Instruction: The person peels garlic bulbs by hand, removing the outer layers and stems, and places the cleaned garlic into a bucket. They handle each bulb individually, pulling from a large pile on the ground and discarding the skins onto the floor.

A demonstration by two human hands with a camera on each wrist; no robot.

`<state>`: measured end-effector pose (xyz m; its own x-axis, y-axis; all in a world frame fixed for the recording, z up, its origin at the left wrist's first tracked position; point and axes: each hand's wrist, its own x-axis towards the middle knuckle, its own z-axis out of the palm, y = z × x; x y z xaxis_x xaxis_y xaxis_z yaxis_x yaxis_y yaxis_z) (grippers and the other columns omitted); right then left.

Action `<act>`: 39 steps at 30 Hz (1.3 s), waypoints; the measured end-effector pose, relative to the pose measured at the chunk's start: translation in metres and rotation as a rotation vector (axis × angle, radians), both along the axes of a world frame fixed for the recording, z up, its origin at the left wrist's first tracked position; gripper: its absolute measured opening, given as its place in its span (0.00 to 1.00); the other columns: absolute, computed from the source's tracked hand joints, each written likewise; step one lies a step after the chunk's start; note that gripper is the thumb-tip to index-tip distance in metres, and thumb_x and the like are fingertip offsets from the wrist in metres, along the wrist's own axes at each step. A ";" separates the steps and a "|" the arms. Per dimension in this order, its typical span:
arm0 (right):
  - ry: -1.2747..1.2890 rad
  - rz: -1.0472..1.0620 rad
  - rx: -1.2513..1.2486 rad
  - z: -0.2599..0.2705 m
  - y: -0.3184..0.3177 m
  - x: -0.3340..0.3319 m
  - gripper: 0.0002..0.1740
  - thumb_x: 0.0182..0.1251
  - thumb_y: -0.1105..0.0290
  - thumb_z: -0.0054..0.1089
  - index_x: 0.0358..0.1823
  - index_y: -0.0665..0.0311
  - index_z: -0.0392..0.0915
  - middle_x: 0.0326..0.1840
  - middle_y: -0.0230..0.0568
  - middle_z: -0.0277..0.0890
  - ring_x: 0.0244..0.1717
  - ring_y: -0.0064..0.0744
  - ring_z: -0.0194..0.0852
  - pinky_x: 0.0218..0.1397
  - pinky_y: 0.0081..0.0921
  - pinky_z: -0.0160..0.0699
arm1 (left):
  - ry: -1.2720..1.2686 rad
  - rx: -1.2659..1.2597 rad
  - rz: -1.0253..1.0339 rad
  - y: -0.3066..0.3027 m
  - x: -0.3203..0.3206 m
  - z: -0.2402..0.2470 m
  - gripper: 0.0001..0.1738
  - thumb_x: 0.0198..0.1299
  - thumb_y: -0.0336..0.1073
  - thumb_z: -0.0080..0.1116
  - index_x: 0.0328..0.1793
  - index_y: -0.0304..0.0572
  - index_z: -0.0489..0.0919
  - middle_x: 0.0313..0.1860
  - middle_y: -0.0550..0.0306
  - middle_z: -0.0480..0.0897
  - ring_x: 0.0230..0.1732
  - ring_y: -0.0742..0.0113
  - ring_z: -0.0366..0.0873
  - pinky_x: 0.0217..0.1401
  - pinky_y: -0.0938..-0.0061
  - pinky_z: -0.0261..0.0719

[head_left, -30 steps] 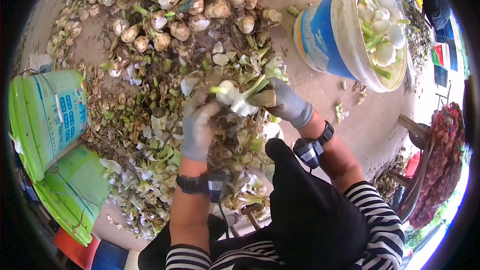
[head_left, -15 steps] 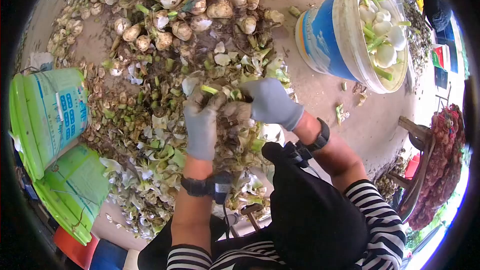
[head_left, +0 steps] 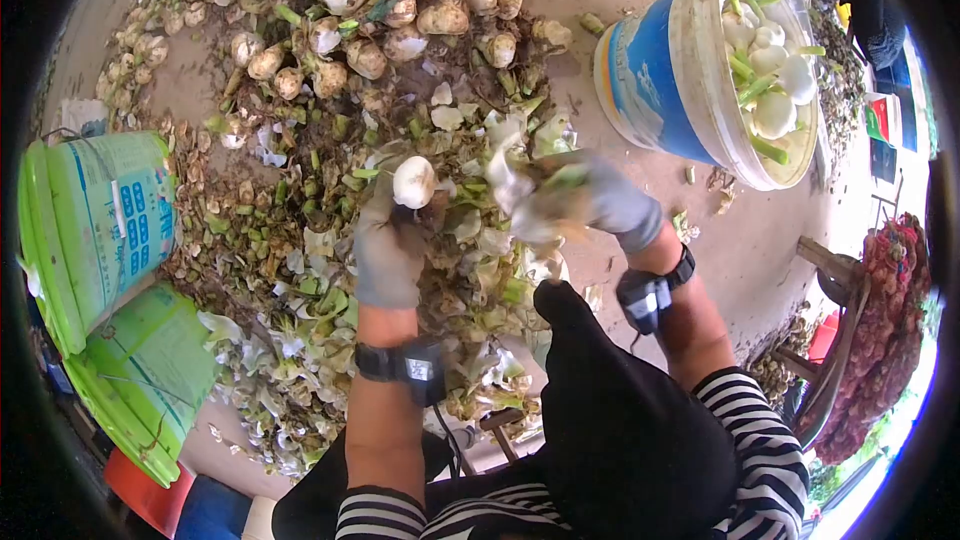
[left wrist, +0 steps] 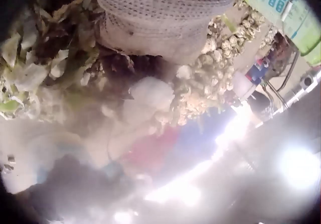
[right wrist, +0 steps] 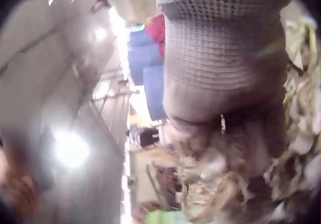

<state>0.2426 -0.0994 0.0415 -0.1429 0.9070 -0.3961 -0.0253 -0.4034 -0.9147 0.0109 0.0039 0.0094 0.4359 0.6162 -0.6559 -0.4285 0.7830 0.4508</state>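
Observation:
My gloved left hand (head_left: 388, 252) grips a garlic bulb (head_left: 414, 182), its smooth white face turned up above the pile of peelings. The left wrist view shows the same pale bulb (left wrist: 150, 94) just past the glove (left wrist: 160, 26). To the right, my gloved right hand (head_left: 622, 202) is blurred by motion and holds loose garlic skins (head_left: 512, 175). Papery brown skins (right wrist: 210, 184) hang at its curled fingers in the right wrist view, beyond the knitted glove (right wrist: 223, 63). A gap separates the two hands.
Unpeeled garlic bulbs (head_left: 365, 58) lie heaped ahead, and peelings (head_left: 300, 315) cover the ground below the hands. A white and blue bucket (head_left: 660, 75) of peeled garlic (head_left: 775, 115) leans at the right. Green tubs (head_left: 100, 240) stand left; a red mesh sack (head_left: 880, 340) is far right.
The hands came together over the bulb, then parted. My right hand has pulled away rightward with skins, while the bulb stays in my left hand with its white face now up.

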 end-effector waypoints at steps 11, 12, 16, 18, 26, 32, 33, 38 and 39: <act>-0.511 -0.117 0.226 -0.004 0.017 -0.039 0.36 0.51 0.62 0.67 0.62 0.65 0.65 0.37 0.59 0.77 0.33 0.50 0.80 0.40 0.30 0.78 | 0.303 0.424 -0.225 -0.022 0.029 0.040 0.19 0.56 0.34 0.59 0.52 0.32 0.73 0.46 0.54 0.78 0.49 0.65 0.74 0.56 0.70 0.71; -0.183 -0.211 0.115 0.005 0.017 -0.026 0.35 0.51 0.66 0.67 0.61 0.66 0.65 0.43 0.54 0.77 0.43 0.42 0.78 0.45 0.29 0.78 | 0.172 0.416 -0.145 -0.021 0.027 0.036 0.20 0.57 0.35 0.58 0.54 0.32 0.73 0.47 0.54 0.77 0.49 0.65 0.75 0.56 0.70 0.71; 0.395 -0.491 0.169 0.030 0.007 0.012 0.25 0.57 0.73 0.61 0.57 0.66 0.69 0.47 0.43 0.77 0.46 0.33 0.76 0.45 0.26 0.79 | 0.135 0.437 -0.143 0.005 0.034 0.044 0.23 0.61 0.36 0.53 0.60 0.32 0.69 0.54 0.49 0.76 0.55 0.63 0.75 0.57 0.67 0.73; 0.216 -0.469 0.338 0.017 0.019 0.038 0.21 0.59 0.69 0.59 0.54 0.65 0.73 0.39 0.37 0.78 0.38 0.32 0.76 0.41 0.27 0.77 | 0.197 0.394 -0.153 0.008 0.039 0.039 0.22 0.61 0.35 0.53 0.59 0.32 0.70 0.53 0.50 0.77 0.54 0.64 0.75 0.56 0.68 0.74; -1.407 -0.127 0.207 -0.056 0.085 0.065 0.14 0.50 0.73 0.53 0.40 0.58 0.79 0.40 0.53 0.73 0.42 0.52 0.73 0.44 0.44 0.73 | 0.367 0.269 -0.217 0.005 0.058 0.041 0.17 0.61 0.35 0.54 0.54 0.36 0.73 0.51 0.54 0.78 0.50 0.68 0.76 0.50 0.73 0.75; -1.106 -0.257 0.012 -0.057 0.087 0.047 0.21 0.49 0.72 0.57 0.49 0.62 0.77 0.45 0.51 0.75 0.47 0.49 0.74 0.52 0.40 0.73 | 0.472 0.450 -0.390 0.014 0.067 0.049 0.21 0.56 0.34 0.58 0.55 0.33 0.73 0.51 0.53 0.75 0.53 0.62 0.71 0.59 0.69 0.67; -0.575 -0.374 -0.019 -0.054 0.081 0.036 0.23 0.52 0.69 0.59 0.52 0.64 0.75 0.49 0.51 0.74 0.50 0.45 0.74 0.54 0.37 0.71 | 0.553 0.716 -0.403 0.013 0.067 0.036 0.23 0.53 0.32 0.61 0.56 0.33 0.72 0.52 0.51 0.75 0.54 0.61 0.71 0.60 0.69 0.67; 0.092 -0.471 -0.018 -0.031 0.051 -0.029 0.30 0.58 0.52 0.59 0.55 0.66 0.74 0.53 0.53 0.74 0.53 0.42 0.73 0.57 0.33 0.69 | 0.745 1.302 -0.598 0.008 0.057 0.009 0.31 0.43 0.28 0.68 0.56 0.30 0.70 0.55 0.45 0.75 0.55 0.58 0.72 0.59 0.66 0.69; -0.164 -0.395 0.187 -0.035 0.052 -0.027 0.27 0.59 0.54 0.60 0.53 0.66 0.75 0.48 0.49 0.75 0.47 0.43 0.74 0.51 0.34 0.71 | 0.692 1.193 -0.600 0.007 0.055 0.012 0.31 0.43 0.28 0.69 0.56 0.29 0.71 0.53 0.45 0.76 0.54 0.57 0.73 0.58 0.67 0.70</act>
<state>0.2157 -0.0473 0.0062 0.2789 0.9372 -0.2095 0.0068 -0.2201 -0.9755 0.0662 0.0111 0.0219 0.6330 0.7691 -0.0883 0.3720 -0.2021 0.9060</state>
